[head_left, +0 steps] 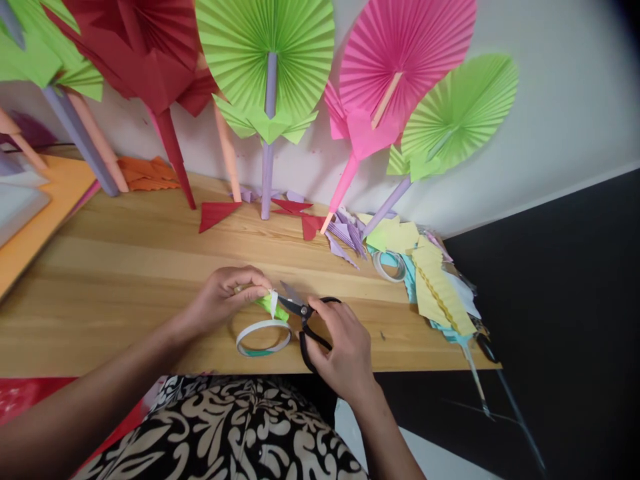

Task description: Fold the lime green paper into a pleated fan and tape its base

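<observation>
My left hand (231, 297) pinches a small folded piece of bright green paper (280, 311) above the table. A strip of white tape runs from the green paper down to a tape roll (263, 338), which hangs or stands just below; I cannot tell which. In my right hand (345, 343) is a pair of black-handled scissors (305, 312), fingers in the loops. Its blades are parted and point left at the tape strip, close to my left fingertips.
Pleated paper fans in green (300, 67), pink (370, 60) and red (155, 73) lean on the wall. Red paper scraps (219, 215) lie at the back. Yellow paper (434, 283) and another tape roll (389, 267) lie right. An orange sheet (65, 190) is left.
</observation>
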Tool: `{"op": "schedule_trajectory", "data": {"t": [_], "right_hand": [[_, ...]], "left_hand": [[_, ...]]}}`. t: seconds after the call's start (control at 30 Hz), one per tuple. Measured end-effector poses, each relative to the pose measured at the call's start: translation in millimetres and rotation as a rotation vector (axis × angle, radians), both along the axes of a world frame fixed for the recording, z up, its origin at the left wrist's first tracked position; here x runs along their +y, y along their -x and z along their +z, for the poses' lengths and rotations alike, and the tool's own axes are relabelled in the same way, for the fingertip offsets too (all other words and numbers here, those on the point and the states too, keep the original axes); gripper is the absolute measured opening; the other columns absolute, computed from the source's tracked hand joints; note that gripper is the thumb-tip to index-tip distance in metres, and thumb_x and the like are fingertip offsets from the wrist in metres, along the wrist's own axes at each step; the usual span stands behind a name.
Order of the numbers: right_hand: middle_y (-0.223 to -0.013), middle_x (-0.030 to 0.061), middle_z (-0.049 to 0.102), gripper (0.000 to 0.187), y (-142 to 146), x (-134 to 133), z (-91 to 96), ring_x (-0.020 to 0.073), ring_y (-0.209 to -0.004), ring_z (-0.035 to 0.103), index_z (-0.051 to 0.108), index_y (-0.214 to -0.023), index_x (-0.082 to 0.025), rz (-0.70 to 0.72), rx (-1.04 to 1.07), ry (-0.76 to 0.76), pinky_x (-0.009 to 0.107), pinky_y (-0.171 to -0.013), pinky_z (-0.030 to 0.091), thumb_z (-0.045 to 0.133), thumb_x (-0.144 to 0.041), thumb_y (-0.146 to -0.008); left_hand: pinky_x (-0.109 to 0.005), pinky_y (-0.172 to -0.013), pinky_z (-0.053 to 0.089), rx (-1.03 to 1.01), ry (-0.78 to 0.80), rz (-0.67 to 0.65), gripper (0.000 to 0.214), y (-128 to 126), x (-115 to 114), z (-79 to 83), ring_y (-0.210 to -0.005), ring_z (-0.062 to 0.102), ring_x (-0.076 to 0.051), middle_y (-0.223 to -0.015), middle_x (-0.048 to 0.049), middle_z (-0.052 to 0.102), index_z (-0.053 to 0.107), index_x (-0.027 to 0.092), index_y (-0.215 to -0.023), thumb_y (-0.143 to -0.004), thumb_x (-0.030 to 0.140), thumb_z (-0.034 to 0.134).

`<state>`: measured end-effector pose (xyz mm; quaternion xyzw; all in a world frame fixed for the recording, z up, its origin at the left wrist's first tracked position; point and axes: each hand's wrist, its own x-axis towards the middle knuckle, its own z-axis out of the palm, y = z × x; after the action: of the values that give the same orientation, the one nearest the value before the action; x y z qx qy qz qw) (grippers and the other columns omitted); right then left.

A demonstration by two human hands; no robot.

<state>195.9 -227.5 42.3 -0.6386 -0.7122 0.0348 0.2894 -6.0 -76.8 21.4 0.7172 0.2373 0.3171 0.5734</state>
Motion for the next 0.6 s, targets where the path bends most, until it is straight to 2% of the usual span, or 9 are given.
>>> {"op": "schedule_trajectory", "data": {"t": [0.13,0.23,0.33,0.43,0.5,0.6], "right_hand": [[-0.106,0.0067,0.071,0.05,-17.4,-7.5,-2.3,0.0216,-0.094,0.065,0.059,-0.13,-0.024,0.075,0.272,0.145,0.034,-0.084,0.053,0.068,-0.017,-0.081],[-0.096,0.0044,0.071,0.051,-29.5,-10.7,-4.7,0.0171,-0.076,0.065,0.061,-0.127,-0.025,0.063,0.585,0.186,0.029,-0.069,0.054,0.075,-0.027,-0.078],[-0.08,-0.0011,0.066,0.048,-28.7,-3.8,-2.8,0.0121,-0.062,0.06,0.061,-0.123,-0.025,-0.024,0.849,0.184,0.023,-0.056,0.048,0.076,-0.031,-0.078],[-0.093,0.002,0.072,0.046,-12.6,14.9,2.4,0.0135,-0.076,0.065,0.06,-0.121,-0.025,-0.09,0.88,0.23,0.024,-0.067,0.051,0.076,-0.025,-0.077],[-0.106,0.0049,0.073,0.046,1.0,30.4,4.7,0.0146,-0.083,0.066,0.059,-0.122,-0.026,-0.054,0.878,0.239,0.026,-0.073,0.052,0.075,-0.026,-0.078],[-0.111,0.0053,0.073,0.046,16.5,50.5,4.8,0.0146,-0.083,0.066,0.059,-0.121,-0.026,0.041,0.894,0.253,0.027,-0.074,0.053,0.075,-0.027,-0.078]], "left_hand": [[-0.024,-0.07,0.052,-0.043,0.053,0.026,0.032,0.4,1.6,-0.6,-0.074,0.068,-0.015,-0.081,-0.007,0.074,0.072,0.013,-0.082,-0.091,0.043,0.065],[-0.023,-0.069,0.052,-0.099,0.071,0.002,0.033,1.0,3.4,-0.3,-0.072,0.067,-0.014,-0.08,-0.0066,0.073,0.072,0.013,-0.083,-0.092,0.044,0.063],[-0.023,-0.068,0.052,-0.129,0.064,-0.06,0.033,0.5,4.0,0.1,-0.073,0.067,-0.014,-0.079,-0.007,0.073,0.073,0.013,-0.084,-0.093,0.043,0.063],[-0.022,-0.068,0.052,-0.158,0.039,-0.119,0.03,-1.7,3.2,0.5,-0.075,0.067,-0.015,-0.081,-0.0069,0.072,0.073,0.014,-0.083,-0.093,0.041,0.064],[-0.022,-0.068,0.052,-0.177,0.008,-0.145,0.027,-3.0,2.7,0.9,-0.076,0.067,-0.014,-0.082,-0.0064,0.072,0.073,0.015,-0.084,-0.093,0.039,0.064],[-0.023,-0.071,0.051,-0.187,-0.046,-0.138,0.025,-3.6,3.0,1.7,-0.078,0.066,-0.014,-0.082,-0.0058,0.07,0.073,0.015,-0.083,-0.093,0.036,0.064]]}}
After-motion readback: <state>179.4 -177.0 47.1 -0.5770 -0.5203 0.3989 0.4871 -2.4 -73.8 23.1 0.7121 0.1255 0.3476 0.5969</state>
